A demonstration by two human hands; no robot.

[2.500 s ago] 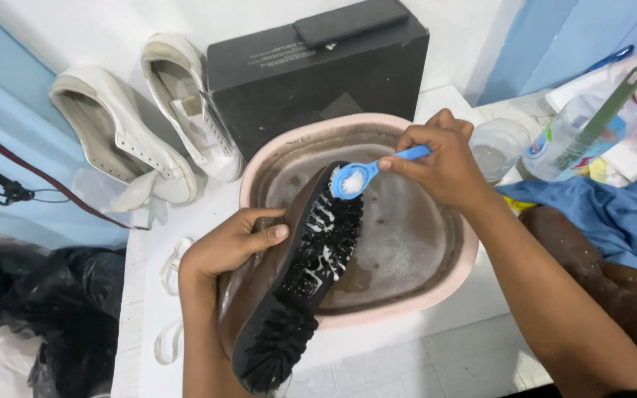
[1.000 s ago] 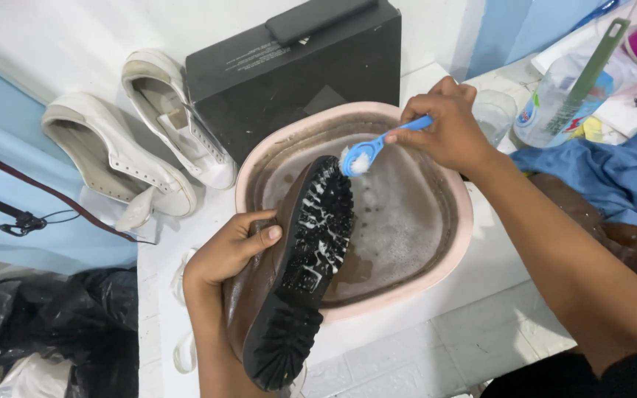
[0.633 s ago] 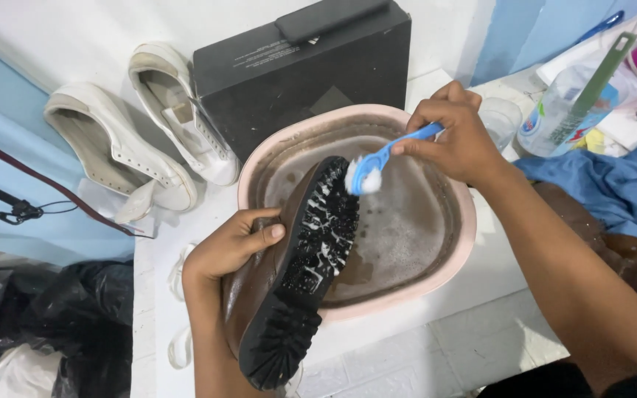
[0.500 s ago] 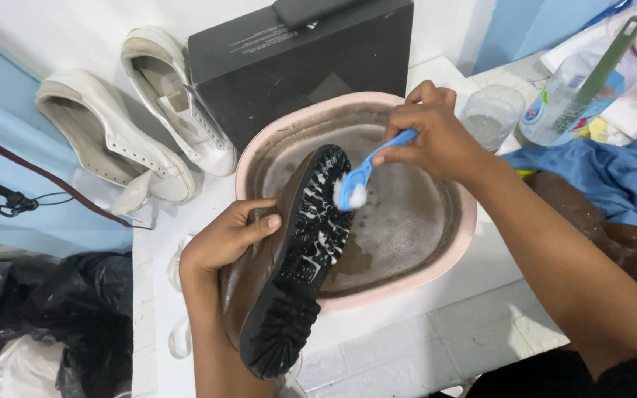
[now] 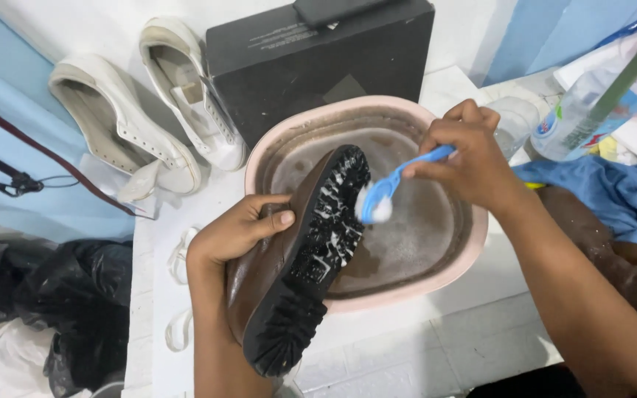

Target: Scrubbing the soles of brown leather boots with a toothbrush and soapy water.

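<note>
My left hand grips the side of a brown boot, turned so its black lugged sole faces up and is flecked with foam. The boot's toe reaches over a pink basin of soapy grey water. My right hand holds a blue toothbrush, its foamy bristles pressed against the sole's edge near the toe.
A black box stands behind the basin with a dark flat object on top. Two white sneakers lie at the back left. White laces lie on the tiled ledge. Black bags sit lower left; blue cloth and a plastic bottle are at right.
The brush has stroked back and forth along the front part of the sole and now sits lower on the toe edge. My left hand keeps its hold on the boot.
</note>
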